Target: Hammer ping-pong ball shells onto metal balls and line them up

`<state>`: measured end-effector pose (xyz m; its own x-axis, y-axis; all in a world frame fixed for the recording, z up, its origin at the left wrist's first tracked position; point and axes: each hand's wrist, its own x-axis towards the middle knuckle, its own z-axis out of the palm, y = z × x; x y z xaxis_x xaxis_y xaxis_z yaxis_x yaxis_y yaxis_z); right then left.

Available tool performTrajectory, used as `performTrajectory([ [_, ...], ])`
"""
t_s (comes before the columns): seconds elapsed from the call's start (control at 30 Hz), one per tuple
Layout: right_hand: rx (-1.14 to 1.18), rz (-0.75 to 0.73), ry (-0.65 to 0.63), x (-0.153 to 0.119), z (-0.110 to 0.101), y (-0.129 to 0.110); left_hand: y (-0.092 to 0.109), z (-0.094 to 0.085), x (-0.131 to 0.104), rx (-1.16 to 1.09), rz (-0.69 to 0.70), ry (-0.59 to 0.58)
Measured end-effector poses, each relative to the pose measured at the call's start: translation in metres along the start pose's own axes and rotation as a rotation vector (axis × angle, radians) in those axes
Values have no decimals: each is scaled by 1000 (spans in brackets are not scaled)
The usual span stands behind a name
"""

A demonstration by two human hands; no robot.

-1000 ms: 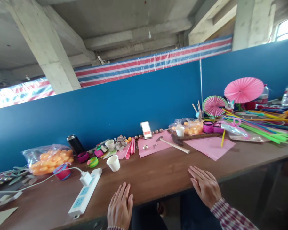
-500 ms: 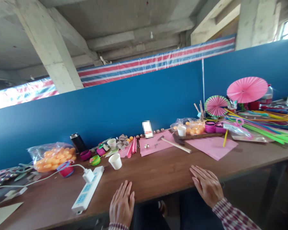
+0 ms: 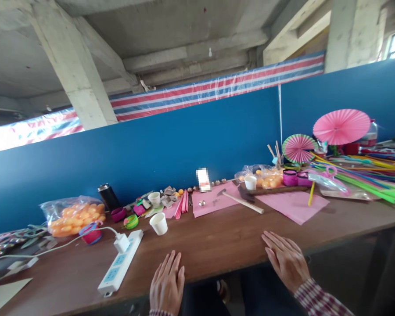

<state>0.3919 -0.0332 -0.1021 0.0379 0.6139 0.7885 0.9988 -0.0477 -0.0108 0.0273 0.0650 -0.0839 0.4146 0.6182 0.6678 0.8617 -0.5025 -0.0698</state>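
Note:
My left hand (image 3: 167, 281) lies flat at the front edge of the brown table (image 3: 213, 245), fingers stretched out and holding nothing. To its left is a white power strip (image 3: 121, 263) with a white plug adapter (image 3: 121, 242) in it. A white paper cup (image 3: 159, 224) stands beyond the fingertips. My right hand (image 3: 288, 259) rests palm down at the same edge, fingers extended, with nothing in it. Farther in, a hammer (image 3: 243, 202) with a pale handle lies across pink paper (image 3: 202, 210), near a small shiny metal ball (image 3: 202, 203).
At the left sit a bag of orange balls (image 3: 79, 217), a black thermos (image 3: 108, 196) and a red-and-blue small bucket (image 3: 91, 233). Pink paper fans (image 3: 341, 126), purple tape rolls (image 3: 289, 177) and colourful sticks (image 3: 362, 180) crowd the right. A blue partition (image 3: 191, 140) stands behind.
The whole view has shifted slightly, with the scene a little lower and to the right. Both hands stay flat at the table edge.

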Motion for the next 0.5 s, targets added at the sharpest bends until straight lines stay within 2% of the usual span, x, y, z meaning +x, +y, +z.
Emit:
performTrajectory([
  [0.13, 1, 32, -31, 6, -7, 0, 0, 0, -1, 18, -8, -22],
  [0.27, 96, 43, -119, 39, -16, 3, -3, -9, 14, -64, -87, -130],
  [0.33, 176, 18, -158, 68, -12, 2, -4, -16, 34, -163, -173, -198],
  [0.37, 208, 7, -173, 83, -7, -1, -4, -18, 48, -243, -169, -239],
  [0.4, 234, -2, -192, 99, 1, -5, -2, -19, 62, -317, -117, -272],
  [0.5, 248, -8, -247, 143, 36, -23, 10, -9, 108, -372, -30, -248],
])
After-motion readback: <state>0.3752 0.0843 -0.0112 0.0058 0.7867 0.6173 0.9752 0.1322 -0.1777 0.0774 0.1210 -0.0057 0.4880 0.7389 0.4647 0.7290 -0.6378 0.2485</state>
